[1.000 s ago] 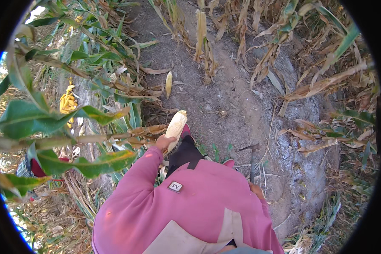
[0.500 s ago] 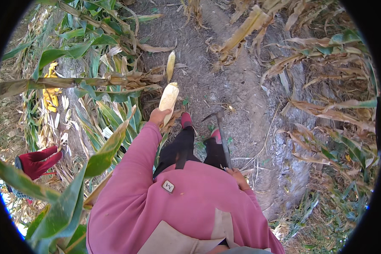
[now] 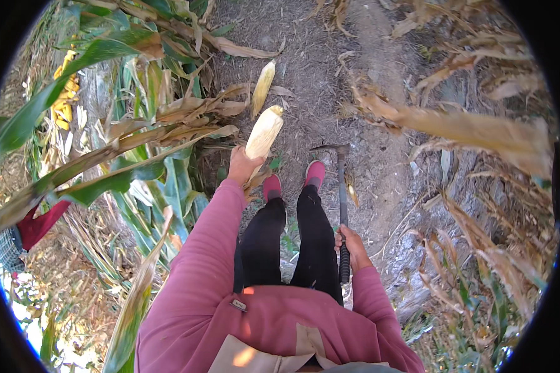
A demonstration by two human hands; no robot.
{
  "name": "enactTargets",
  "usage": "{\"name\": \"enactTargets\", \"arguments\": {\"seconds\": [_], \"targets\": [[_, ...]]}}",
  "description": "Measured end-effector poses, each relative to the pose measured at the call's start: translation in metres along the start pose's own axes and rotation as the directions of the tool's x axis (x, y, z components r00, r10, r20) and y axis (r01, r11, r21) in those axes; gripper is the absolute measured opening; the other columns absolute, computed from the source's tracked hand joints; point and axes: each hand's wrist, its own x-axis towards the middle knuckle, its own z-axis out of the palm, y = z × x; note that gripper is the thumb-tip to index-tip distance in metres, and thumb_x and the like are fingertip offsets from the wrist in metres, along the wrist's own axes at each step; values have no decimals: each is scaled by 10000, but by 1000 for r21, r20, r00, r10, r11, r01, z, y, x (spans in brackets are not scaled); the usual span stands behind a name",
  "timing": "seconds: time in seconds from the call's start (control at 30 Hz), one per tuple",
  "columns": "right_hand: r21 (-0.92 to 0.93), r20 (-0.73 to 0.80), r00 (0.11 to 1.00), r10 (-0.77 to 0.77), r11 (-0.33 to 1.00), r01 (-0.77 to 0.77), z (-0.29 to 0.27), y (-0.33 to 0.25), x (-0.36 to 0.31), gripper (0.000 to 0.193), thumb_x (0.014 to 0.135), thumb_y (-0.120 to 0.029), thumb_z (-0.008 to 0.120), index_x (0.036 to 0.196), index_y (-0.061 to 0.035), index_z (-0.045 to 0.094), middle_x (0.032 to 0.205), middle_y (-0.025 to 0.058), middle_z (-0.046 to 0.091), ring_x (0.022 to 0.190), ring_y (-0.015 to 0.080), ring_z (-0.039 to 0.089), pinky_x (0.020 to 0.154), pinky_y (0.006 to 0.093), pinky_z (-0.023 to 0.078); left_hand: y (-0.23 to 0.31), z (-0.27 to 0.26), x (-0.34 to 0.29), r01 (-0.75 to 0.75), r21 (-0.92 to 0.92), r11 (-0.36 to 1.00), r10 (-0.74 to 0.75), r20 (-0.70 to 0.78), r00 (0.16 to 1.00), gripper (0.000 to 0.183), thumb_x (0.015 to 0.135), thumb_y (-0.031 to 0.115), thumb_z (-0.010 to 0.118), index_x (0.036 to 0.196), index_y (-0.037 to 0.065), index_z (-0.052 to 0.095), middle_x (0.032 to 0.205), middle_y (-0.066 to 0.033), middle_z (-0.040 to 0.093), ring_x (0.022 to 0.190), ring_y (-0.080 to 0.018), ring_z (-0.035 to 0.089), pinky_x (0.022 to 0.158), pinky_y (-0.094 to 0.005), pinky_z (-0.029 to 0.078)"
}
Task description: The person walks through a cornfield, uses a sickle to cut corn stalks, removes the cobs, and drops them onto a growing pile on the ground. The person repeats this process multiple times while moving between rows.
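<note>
Two grips at once, both closed: clasping a pale ear of corn by its lower end with the left hand, yellowish tip angled up and away, clear of the ground; curling the right hand around the ribbed black grip of a metal tool, pointed head just beside one of the pink shoes. Compared with a second ago, mostly a change on the right: then largely hidden behind the pink top, now showing hand, grip and shaft in full. Both legs now in sight as well, against little of them then. Same hold on the ear throughout. Upshot for the work: one hand for corn, one for the tool, with neither to spare.

Underfoot, dry grey-brown soil, strewn with husk scraps. Just beyond the held ear, a loose ear lying on it; near the shaft, a small yellowish piece, too small to identify for certain.

Farther left, green and drying corn leaves, a heap of yellow ears, and another person's red sleeve, partly behind foliage. To the right, dry, curling leaves, blurred in places.
</note>
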Motion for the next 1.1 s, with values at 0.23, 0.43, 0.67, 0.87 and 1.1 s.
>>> {"name": "enactTargets", "arguments": {"seconds": [0.23, 0.43, 0.67, 0.87, 1.1], "targets": [[-305, -158, 983, -90, 951, 38, -26, -14, 76, 219, 919, -281, 508, 863, -77, 456, 598, 10, 448, 468, 103, 446, 420, 247, 394, -51, 117, 162, -35, 68, 997, 43, -128, 991, 692, 626, 389, 733, 1105, -71, 540, 1280, -287, 395, 1235, -391, 339, 1037, -386, 301], [-365, -234, 972, -27, 929, -62, -45, -14, 90, 209, 932, -275, 482, 875, -74, 474, 577, 9, 440, 427, 102, 427, 396, 240, 369, -87, 165, 269, 31, 197, 980, -4, -137, 991, 699, 620, 378, 753, 1166, 0, 534, 1407, -245, 239, 1301, -382, 254, 1032, -473, 302], [-422, -257, 966, -17, 901, -97, -39, -23, 92, 188, 936, -245, 457, 864, -71, 462, 573, 13, 445, 424, 98, 434, 396, 229, 363, -98, 185, 318, 72, 235, 969, -55, -79, 995, 676, 600, 331, 786, 1219, 210, 542, 1472, -202, 69, 1342, -437, 139, 993, -606, 286], [-439, -297, 955, 7, 887, -143, -38, -36, 93, 194, 922, -242, 487, 853, -66, 443, 572, 19, 446, 425, 103, 436, 402, 228, 364, -90, 182, 324, 35, 411, 911, -22, -37, 999, 676, 575, 353, 799, 1191, 215, 561, 1449, -217, 98, 1312, -475, 168, 963, -613, 316], [-469, -276, 961, -5, 874, -130, -53, -29, 96, 201, 926, -259, 484, 855, -74, 446, 571, 14, 441, 420, 106, 432, 402, 231, 366, -88, 175, 311, -12, 415, 910, 1, 28, 1000, 658, 613, 402, 762, 1187, 146, 567, 1342, -237, 230, 1201, -453, 331, 951, -479, 397]]}}
